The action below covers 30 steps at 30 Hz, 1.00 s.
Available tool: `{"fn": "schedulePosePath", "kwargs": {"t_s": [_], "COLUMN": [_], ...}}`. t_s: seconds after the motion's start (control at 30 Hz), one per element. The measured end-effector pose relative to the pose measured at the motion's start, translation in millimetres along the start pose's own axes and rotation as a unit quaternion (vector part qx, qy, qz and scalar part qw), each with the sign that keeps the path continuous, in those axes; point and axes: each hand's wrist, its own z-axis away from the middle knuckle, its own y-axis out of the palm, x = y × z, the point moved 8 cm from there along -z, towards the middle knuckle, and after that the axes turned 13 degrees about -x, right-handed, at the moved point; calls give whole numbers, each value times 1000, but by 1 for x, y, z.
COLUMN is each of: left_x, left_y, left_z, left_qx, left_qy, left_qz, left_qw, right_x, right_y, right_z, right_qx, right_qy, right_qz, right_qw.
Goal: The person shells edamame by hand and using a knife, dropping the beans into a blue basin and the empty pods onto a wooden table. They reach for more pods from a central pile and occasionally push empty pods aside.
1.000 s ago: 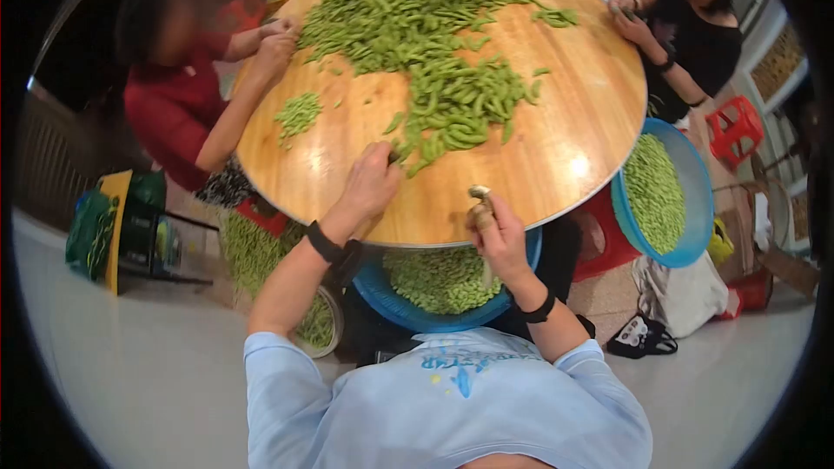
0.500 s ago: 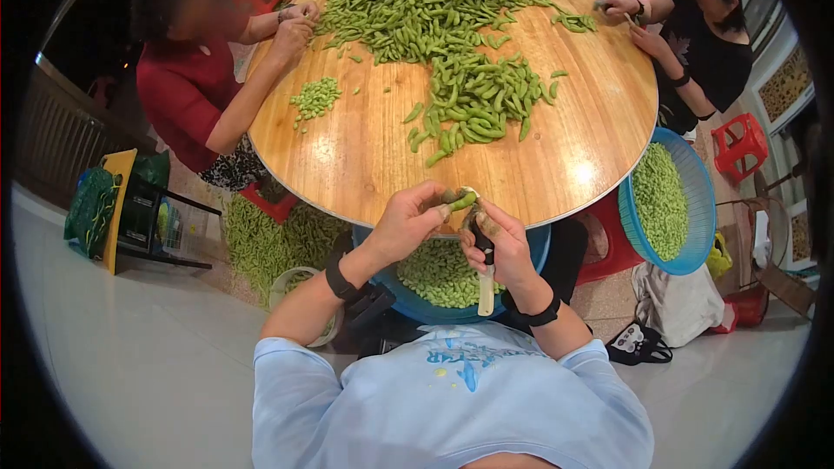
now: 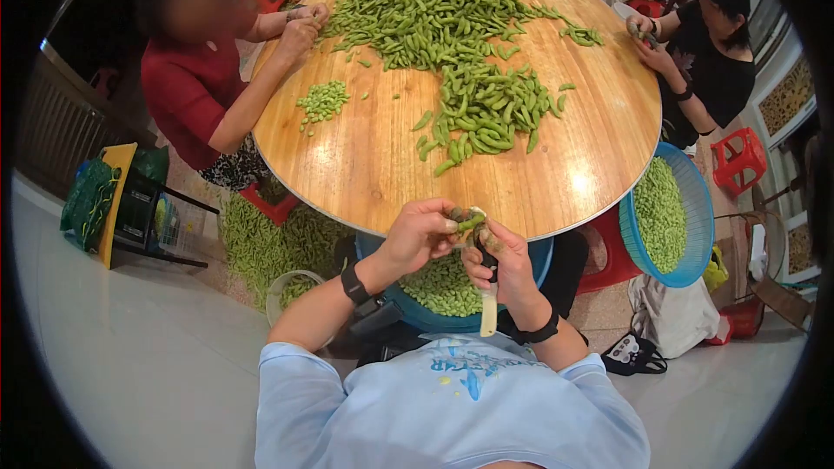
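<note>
My left hand [image 3: 419, 234] pinches a green bean pod [image 3: 470, 221] at the near edge of the round wooden table [image 3: 365, 165]. My right hand [image 3: 499, 259] grips a small knife [image 3: 488, 308] with a pale handle pointing down, its thumb against the same pod. Both hands meet above a blue basin [image 3: 417, 313] of shelled pods under the table edge. A large pile of bean pods [image 3: 452, 43] covers the far half of the table.
A person in red [image 3: 187, 69] sits at the left, another in black [image 3: 708, 52] at the right, both handling pods. A second blue basin [image 3: 669, 208] of pods stands at the right. Pods lie heaped on the floor [image 3: 261, 247] beside a small bucket.
My left hand came back from the pile with a pod and met my right hand at the table edge; both hands have since dropped slightly toward the basin.
</note>
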Motion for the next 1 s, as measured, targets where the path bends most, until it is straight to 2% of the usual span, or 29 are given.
{"fn": "schedulePosePath", "kwargs": {"t_s": [0.03,0.1,0.13,0.17,0.2,0.23,0.27,0.3,0.33,0.37,0.43,0.47,0.53,0.57,0.6,0.63,0.67,0.73,0.77,0.83,0.87,0.93,1.0], "left_x": [2,14,13,10,7,8,-12,-33,-49,-48,-48,-48,-50,-45,-41,-34,-34,-11,-12,3,4,-5,-7], "left_y": [-3,11,14,12,10,11,11,20,39,37,50,50,49,51,38,24,25,10,7,8,11,11,11], "left_z": [1,9,10,9,9,10,11,22,39,40,55,55,55,55,43,32,31,18,17,13,14,21,21], "left_qx": [-3,82,82,46,10,11,-3,-16,-10,-10,-21,-20,-16,-13,-48,-82,-81,-110,-109,-39,-37,-113,-117], "left_qy": [-1,-129,-129,-109,-90,-91,103,288,432,430,563,564,540,540,450,346,346,133,132,-12,-11,88,113], "left_qz": [2,131,133,95,58,59,-142,-331,-484,-484,-607,-608,-548,-548,-462,-362,-362,-203,-203,-55,-58,-217,-244], "left_qw": [1000,980,979,988,994,994,985,899,761,762,560,559,639,639,763,862,862,964,964,998,998,966,956], "right_x": [-4,-1,-3,-5,-5,-5,-4,-3,-5,-8,-12,-13,-12,-11,-12,-10,-7,-5,-2,1,5,8,4], "right_y": [2,5,5,6,6,1,-5,-5,-4,-3,-5,-5,-3,-3,-3,-5,-6,-8,-10,-13,-13,-13,-15], "right_z": [2,4,5,6,6,3,1,0,1,2,2,2,5,5,7,7,6,4,3,1,0,-2,-2], "right_qx": [22,49,50,52,51,18,-14,-16,-18,-19,-18,-17,-21,-25,-26,-29,-33,-39,-44,-45,-43,-46,-50], "right_qy": [55,88,120,149,149,128,105,105,115,126,131,133,114,97,96,72,49,15,-19,-40,-63,-79,-90], "right_qz": [-50,-73,-106,-140,-139,-118,-97,-97,-100,-103,-108,-113,-97,-80,-82,-60,-38,-1,37,69,100,149,197], "right_qw": [997,992,986,978,978,985,990,990,988,987,985,985,988,992,992,995,998,999,998,996,992,985,975]}}
